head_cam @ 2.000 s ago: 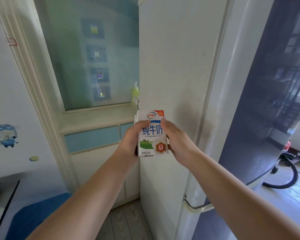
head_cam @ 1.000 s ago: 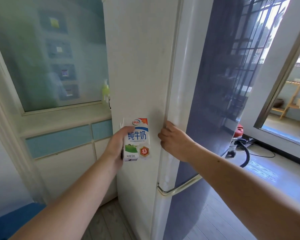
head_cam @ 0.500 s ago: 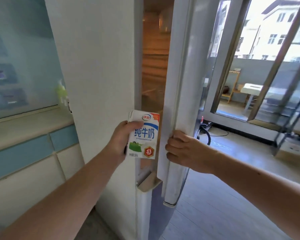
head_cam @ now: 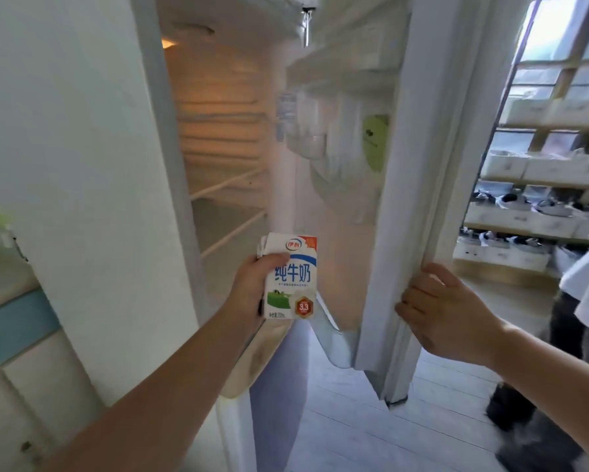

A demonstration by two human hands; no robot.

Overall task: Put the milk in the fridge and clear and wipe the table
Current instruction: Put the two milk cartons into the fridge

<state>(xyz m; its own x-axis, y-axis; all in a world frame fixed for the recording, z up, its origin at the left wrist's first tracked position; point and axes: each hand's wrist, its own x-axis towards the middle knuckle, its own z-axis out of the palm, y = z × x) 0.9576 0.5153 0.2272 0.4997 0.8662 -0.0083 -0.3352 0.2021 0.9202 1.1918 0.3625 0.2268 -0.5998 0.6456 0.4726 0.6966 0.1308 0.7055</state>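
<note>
Gripping with the left hand (head_cam: 250, 291) a small white, blue and green cardboard milk carton (head_cam: 293, 284): thumb curled over its upper front, fingers hidden behind, carton upright with the printed face toward the camera. Holding that carton in the air just left of the open white fridge door (head_cam: 398, 199), level with the door's lower part, in front of the opening and not yet on any shelf. Clasping the free edge of the fridge door with the right hand (head_cam: 446, 315), fingers curled round that edge.

Left of the fridge door: lit white fridge interior (head_cam: 218, 114) with pale-edged shelves (head_cam: 228, 185). On the inner face of the fridge door: clear plastic bins (head_cam: 334, 131) and a green label (head_cam: 374, 141). Right of the fridge door: pale shelving (head_cam: 531, 165) stacked with white boxes, and a blurred person (head_cam: 586, 294) in a white top and dark trousers. Below the fridge door: pale plank floor (head_cam: 337, 420).
</note>
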